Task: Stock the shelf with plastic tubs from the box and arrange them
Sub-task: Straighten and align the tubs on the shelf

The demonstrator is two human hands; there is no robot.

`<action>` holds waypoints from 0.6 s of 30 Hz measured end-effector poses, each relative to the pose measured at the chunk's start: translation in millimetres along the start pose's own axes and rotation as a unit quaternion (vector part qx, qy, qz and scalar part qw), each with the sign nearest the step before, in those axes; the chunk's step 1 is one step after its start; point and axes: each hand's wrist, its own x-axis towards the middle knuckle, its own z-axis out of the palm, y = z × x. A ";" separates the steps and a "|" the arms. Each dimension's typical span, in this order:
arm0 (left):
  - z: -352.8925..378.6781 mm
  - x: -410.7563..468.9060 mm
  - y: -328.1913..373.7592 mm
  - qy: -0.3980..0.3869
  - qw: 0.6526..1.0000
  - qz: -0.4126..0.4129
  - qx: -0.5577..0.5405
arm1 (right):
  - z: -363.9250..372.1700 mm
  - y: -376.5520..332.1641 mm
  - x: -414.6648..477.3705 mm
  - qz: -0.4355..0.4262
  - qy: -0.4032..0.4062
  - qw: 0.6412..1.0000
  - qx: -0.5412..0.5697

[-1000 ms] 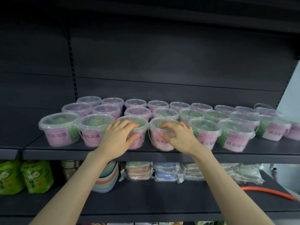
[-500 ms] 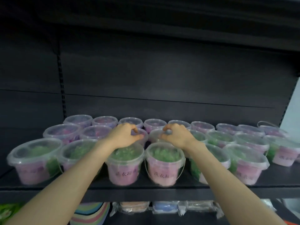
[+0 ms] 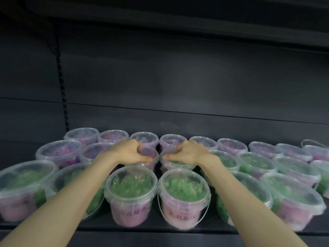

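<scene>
Several clear plastic tubs with clear lids stand in three rows on the dark shelf (image 3: 160,230). Front-row tubs (image 3: 130,196) (image 3: 183,198) show green contents and pink labels. My left hand (image 3: 128,152) cups the rim of a middle-row tub with pink contents (image 3: 151,155). My right hand (image 3: 188,152) cups the rim of the neighbouring middle-row tub with green contents (image 3: 175,162). Both forearms pass over the front row. The box is out of view.
The dark back panel (image 3: 178,86) rises behind the back row, with a slotted upright (image 3: 62,90) at the left. The shelf above (image 3: 178,20) overhangs. At the far right, a back-row tub's handle (image 3: 313,142) stands raised.
The camera has moved closer and tilted up, so the lower shelf left view. Both hands went from the front-row tubs to the middle-row pair and now curl around their rims.
</scene>
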 end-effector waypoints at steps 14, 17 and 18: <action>2.8 -4.2 -9.0 -0.013 0.996 0.039 -0.077 | -1.7 2.7 -4.6 -0.031 -0.023 0.997 0.067; 8.3 -4.2 -9.6 0.032 0.996 0.043 -0.077 | -0.4 1.6 -2.5 -0.037 -0.016 0.996 0.079; 8.2 -3.3 -10.1 0.028 0.996 0.042 -0.077 | -1.1 1.7 -1.6 -0.040 -0.031 0.995 0.085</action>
